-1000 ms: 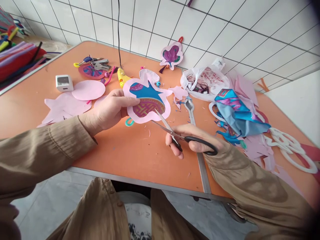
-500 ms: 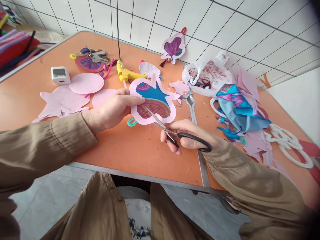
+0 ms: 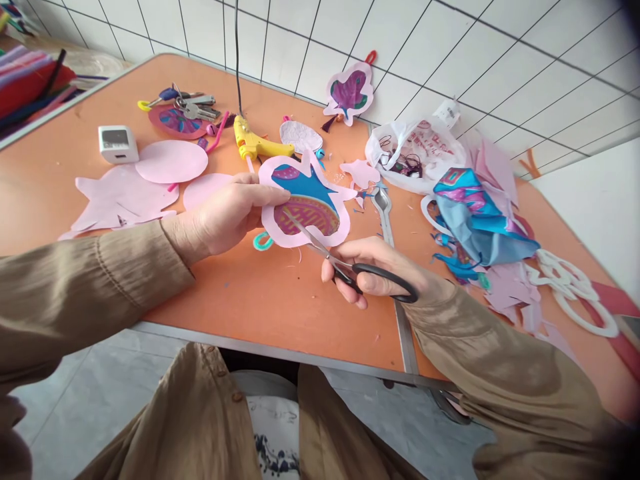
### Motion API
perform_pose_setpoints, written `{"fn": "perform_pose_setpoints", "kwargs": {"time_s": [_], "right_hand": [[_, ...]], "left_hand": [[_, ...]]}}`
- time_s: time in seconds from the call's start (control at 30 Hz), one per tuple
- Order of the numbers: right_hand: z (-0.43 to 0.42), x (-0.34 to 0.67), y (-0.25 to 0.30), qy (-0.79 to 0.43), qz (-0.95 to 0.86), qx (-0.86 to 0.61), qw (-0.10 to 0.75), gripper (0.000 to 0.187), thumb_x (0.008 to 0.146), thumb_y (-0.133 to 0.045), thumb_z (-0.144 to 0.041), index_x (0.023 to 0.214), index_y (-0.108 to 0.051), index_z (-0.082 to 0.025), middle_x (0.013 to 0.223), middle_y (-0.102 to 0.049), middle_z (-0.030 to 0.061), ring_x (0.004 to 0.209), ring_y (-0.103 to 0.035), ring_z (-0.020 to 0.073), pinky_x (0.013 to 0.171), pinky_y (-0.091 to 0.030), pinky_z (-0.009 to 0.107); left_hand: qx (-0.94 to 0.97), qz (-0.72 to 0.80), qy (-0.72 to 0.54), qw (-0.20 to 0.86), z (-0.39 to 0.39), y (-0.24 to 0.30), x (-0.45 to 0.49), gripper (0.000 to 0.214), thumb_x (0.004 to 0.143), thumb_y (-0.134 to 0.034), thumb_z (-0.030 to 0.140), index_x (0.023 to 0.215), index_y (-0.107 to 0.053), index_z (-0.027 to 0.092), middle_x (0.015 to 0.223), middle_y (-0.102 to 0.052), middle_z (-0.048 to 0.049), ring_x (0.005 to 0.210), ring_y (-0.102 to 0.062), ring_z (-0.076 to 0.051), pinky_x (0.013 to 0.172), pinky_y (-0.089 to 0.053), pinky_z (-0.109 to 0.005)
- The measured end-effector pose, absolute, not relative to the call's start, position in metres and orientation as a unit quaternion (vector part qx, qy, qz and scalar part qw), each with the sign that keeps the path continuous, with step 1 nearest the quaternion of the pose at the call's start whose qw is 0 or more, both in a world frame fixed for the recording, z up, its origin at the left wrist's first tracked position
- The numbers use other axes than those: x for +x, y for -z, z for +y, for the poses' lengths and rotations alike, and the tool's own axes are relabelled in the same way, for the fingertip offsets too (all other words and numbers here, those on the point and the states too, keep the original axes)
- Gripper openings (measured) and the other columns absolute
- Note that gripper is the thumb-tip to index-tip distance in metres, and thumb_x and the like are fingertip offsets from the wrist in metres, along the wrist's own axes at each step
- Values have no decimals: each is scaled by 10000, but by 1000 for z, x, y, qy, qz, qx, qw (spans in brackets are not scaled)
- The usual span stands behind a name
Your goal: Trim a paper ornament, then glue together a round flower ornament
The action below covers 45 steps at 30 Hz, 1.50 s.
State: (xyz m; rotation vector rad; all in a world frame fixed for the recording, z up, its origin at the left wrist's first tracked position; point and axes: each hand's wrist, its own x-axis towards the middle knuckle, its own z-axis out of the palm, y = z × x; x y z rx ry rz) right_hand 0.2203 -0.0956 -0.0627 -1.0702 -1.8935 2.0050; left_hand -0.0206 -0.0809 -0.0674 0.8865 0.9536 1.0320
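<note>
My left hand (image 3: 225,212) pinches the left side of a pink-bordered cutout (image 3: 326,233) with blue, purple and gold patterned cloth in its middle. The cutout is held above the orange table. My right hand (image 3: 370,270) grips black-handled scissors (image 3: 387,279), with a thumb and fingers in the loops. The scissors' blades lie across the cutout's lower part, tips over the patterned cloth near my left thumb. Below the cutout's left edge a green loop (image 3: 263,241) shows. Behind it lies a yellow glue gun (image 3: 257,145).
Pink pieces (image 3: 120,193), a white charger (image 3: 117,144) and keys (image 3: 195,107) lie to the left. A plastic bag (image 3: 420,150), blue cloth (image 3: 485,220) and pink scraps lie right. A finished-looking pink-bordered ornament (image 3: 350,92) leans on the tiled wall. A metal strip (image 3: 405,340) crosses the table.
The scissors and my right hand have shifted very slightly left. My left hand keeps its hold on the cutout, and the view has moved a little.
</note>
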Motion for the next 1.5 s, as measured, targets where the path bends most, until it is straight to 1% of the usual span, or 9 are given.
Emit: {"fn": "perform_pose_setpoints", "kwargs": {"time_s": [0.13, 0.3, 0.43, 0.53, 0.7, 0.9, 1.07, 1.27, 1.5], "right_hand": [[-96, 220, 63, -665, -646, -362, 95, 638, 684, -727, -730, 928, -641, -146, 628, -601, -5, 484, -529, 99, 483, -421, 253], [-99, 218, 61, -670, -637, -367, 106, 615, 681, -740, -718, 910, -642, -156, 636, -575, -12, 510, -524, 97, 460, -438, 232], [-100, 217, 58, -664, -642, -372, 94, 657, 675, -727, -742, 919, -626, -140, 647, -560, -17, 531, -525, 88, 459, -450, 212], [-99, 217, 57, -661, -648, -367, 89, 662, 691, -718, -740, 922, -615, -128, 640, -552, -25, 521, -513, 77, 460, -451, 203], [-100, 218, 57, -663, -648, -363, 90, 634, 710, -723, -715, 923, -616, -127, 634, -553, -31, 508, -497, 65, 467, -448, 195], [-100, 217, 56, -665, -647, -361, 91, 625, 709, -727, -711, 916, -615, -132, 635, -541, -34, 506, -485, 66, 463, -451, 204], [-102, 217, 56, -664, -645, -365, 96, 639, 692, -743, -712, 913, -618, -125, 641, -542, -36, 510, -480, 56, 459, -434, 193], [-103, 217, 55, -674, -636, -364, 91, 629, 687, -763, -691, 922, -619, -125, 641, -539, -44, 522, -479, 52, 475, -437, 190], [-102, 218, 55, -669, -644, -363, 78, 619, 702, -760, -681, 931, -619, -123, 646, -524, -42, 523, -474, 53, 466, -429, 194]], "left_hand": [[379, 413, -463, 687, -80, 70, -22, 144, 842, -596, 112, 819, -735, 85, 859, -767, -78, 774, -733, -193, 792, -592, -316], [377, 415, -463, 687, -80, 71, -23, 142, 821, -592, 100, 796, -731, 83, 810, -762, -58, 723, -724, -182, 697, -576, -267], [401, 436, -440, 675, -81, 69, -23, 105, 816, -613, 137, 772, -695, 87, 717, -723, -54, 593, -659, -133, 583, -530, -227], [419, 458, -425, 658, -82, 68, -24, 165, 857, -541, 135, 786, -686, 101, 733, -706, -28, 615, -660, -113, 629, -526, -224], [417, 453, -441, 653, -83, 69, -22, 109, 782, -626, 152, 706, -697, 120, 682, -694, -35, 589, -651, -144, 604, -536, -256], [406, 466, -441, 651, -83, 67, -20, 118, 797, -592, 123, 718, -678, 104, 686, -685, -52, 670, -694, -189, 659, -565, -293], [383, 455, -444, 670, -82, 67, -20, 92, 763, -629, 131, 686, -664, 94, 657, -695, -62, 548, -633, -137, 523, -505, -225], [379, 472, -431, 669, -81, 65, -19, 112, 757, -594, 122, 673, -667, 106, 653, -704, -68, 528, -626, -143, 486, -488, -225], [387, 495, -403, 665, -80, 62, -18, 189, 828, -537, 113, 675, -648, 108, 660, -696, -64, 553, -655, -151, 499, -501, -217]]}}
